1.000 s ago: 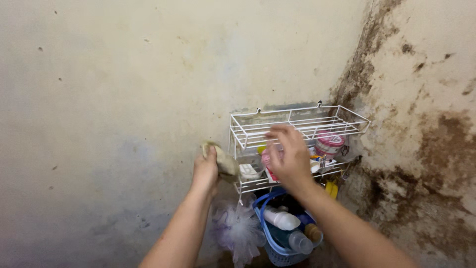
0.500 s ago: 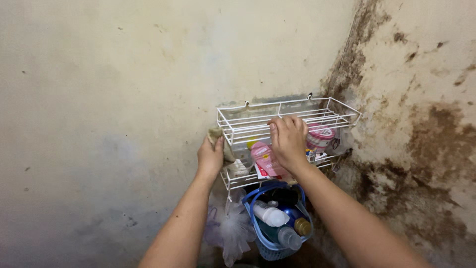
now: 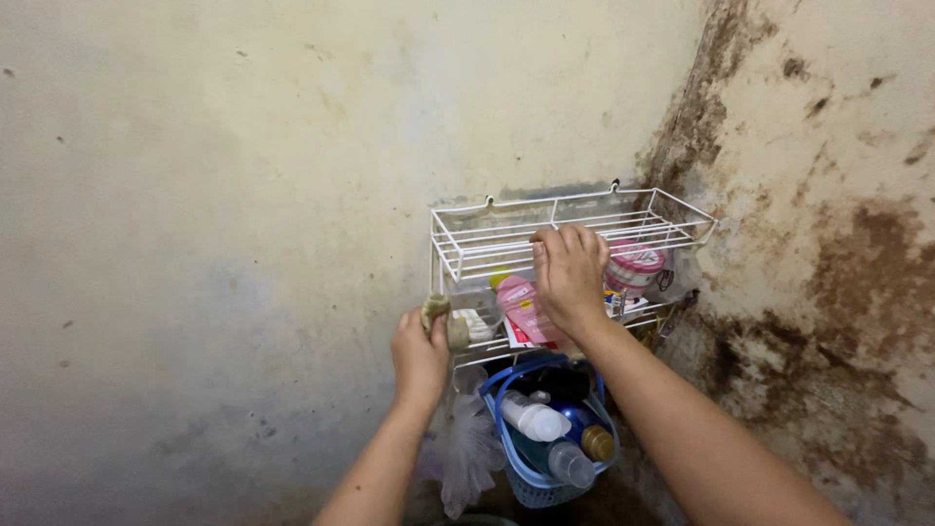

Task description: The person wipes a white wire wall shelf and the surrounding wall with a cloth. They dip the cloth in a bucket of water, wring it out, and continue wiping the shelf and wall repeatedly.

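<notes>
Left hand [image 3: 420,353]: you are clenching a cloth [image 3: 435,310] against the wire rack's [image 3: 458,258] lower left corner | Right hand [image 3: 568,277]: you are gripping its top front rail | Rack is running left-right, just ahead; blue basket [image 3: 526,477] hanging below.

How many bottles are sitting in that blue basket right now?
3 show in the blue basket: a white bottle, a clear bottle, and a gold-capped one. More may be hidden underneath.
</notes>
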